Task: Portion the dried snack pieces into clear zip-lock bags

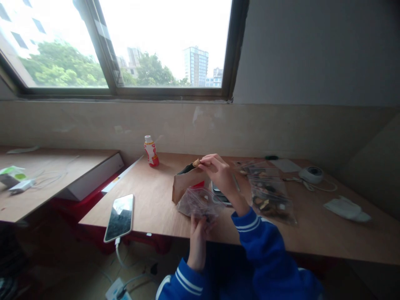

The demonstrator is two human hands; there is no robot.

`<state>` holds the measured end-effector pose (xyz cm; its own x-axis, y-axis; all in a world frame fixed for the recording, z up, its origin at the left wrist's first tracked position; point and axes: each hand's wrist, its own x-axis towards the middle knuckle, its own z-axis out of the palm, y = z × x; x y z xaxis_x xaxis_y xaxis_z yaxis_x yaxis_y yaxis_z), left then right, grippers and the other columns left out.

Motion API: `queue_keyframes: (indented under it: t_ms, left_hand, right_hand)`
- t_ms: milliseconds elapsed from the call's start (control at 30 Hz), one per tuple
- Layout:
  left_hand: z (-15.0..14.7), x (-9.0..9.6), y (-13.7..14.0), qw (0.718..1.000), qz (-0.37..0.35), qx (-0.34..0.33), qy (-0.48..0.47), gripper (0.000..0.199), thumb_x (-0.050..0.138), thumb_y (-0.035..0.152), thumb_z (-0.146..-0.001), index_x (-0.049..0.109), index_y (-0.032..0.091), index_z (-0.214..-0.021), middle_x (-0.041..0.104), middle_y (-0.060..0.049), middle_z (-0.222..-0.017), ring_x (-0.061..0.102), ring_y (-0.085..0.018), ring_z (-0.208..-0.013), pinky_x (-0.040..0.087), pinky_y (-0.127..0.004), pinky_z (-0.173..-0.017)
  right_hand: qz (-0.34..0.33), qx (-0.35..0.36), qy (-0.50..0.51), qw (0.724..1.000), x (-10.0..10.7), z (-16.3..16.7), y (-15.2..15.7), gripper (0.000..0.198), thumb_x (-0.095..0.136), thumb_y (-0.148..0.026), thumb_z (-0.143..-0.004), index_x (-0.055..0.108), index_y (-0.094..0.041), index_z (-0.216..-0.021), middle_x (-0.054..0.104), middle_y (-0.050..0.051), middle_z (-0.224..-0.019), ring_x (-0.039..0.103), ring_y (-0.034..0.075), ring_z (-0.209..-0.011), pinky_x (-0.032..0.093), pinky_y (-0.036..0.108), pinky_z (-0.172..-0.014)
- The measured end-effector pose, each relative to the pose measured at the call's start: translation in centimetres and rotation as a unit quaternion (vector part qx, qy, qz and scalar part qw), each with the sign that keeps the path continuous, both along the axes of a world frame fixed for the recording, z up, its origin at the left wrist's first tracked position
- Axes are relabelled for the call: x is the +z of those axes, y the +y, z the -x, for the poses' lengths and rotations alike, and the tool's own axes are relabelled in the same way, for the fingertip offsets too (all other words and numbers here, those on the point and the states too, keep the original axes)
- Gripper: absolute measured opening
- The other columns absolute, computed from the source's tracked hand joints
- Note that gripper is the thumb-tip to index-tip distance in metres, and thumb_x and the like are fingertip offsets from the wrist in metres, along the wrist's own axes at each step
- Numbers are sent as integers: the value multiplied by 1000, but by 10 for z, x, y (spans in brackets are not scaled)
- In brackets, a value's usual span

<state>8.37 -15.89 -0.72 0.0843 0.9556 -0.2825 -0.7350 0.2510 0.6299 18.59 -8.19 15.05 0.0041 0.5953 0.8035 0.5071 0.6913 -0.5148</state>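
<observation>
My right hand [220, 173] is raised over an open brown paper bag [181, 189], pinching a small tan-brown piece [196, 163] between thumb and fingertips. What the piece is, I cannot tell. Lower down, my left hand [199, 227] grips the bottom of a clear zip bag [200, 200] that leans against the paper bag. Some dark bits show inside the zip bag near my fingers. To the right lie filled zip bags [270, 196] with brown and dark pieces in them. A dark flat device [221, 196] is partly hidden behind my right wrist.
A red and white bottle [151, 151] stands near the wall. A phone [120, 217] with a charging cable sits at the table's front left edge. On the right are a white dome camera [311, 174] with a cord and a white crumpled item [346, 209]. Another table [71, 166] is at left.
</observation>
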Motion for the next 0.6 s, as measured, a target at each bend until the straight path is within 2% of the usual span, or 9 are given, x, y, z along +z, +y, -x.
queue_keyframes:
  t_ms: [167,267,467,600]
  left_hand:
    - [3,1,8,999,-35,10,1,61,74,24,-69,45,27,-122,65,-5,-111,68,-25,-96,56,-42,-86]
    - [4,6,14,998,-60,16,8,56,72,23,-71,45,28,-120,61,-6,-119,67,-25,-100,54,-44,-88]
    - [0,18,31,997,-78,16,-11,54,68,20,-74,41,25,-119,64,-8,-112,69,-26,-94,49,-50,-92]
    - [-12,22,45,994,-99,30,-17,47,62,18,-79,39,25,-119,65,-8,-109,68,-26,-93,48,-49,-93]
  right_hand:
    - [-12,-2,-31,999,0,-4,3,10,57,-30,-89,59,-21,-85,63,5,-90,63,18,-85,51,30,-79]
    - [18,5,-35,999,3,-9,4,13,55,-34,-91,57,-21,-89,63,5,-92,63,18,-88,51,30,-79]
    - [65,-3,-51,997,6,-13,0,22,48,-41,-93,58,-22,-95,65,7,-97,63,19,-92,49,31,-84]
    - [109,47,-40,992,5,-15,4,19,53,-37,-91,62,-20,-96,67,5,-95,64,17,-87,50,28,-77]
